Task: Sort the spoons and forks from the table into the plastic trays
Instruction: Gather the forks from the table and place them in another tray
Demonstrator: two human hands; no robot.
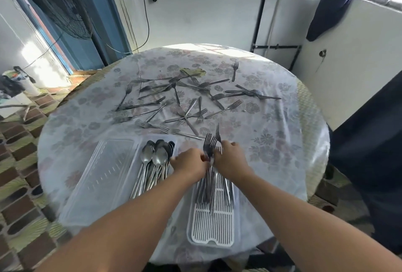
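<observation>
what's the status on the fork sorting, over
Left hand and right hand both grip a fork bundle over the white slotted tray. Spoons already trayed. Loose forks still scattered across the table; nothing blocking.

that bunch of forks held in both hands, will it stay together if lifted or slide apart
The bunch of forks looks like smooth, stiff metal, so pieces may slip past each other. The tines already fan unevenly, suggesting a loose bundle. Both the left hand and right hand grip it, which likely helps.

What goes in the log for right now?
left hand: grips bundle of metal forks | right hand: grips same | below: white slotted plastic tray | loose forks: remain on table
</observation>
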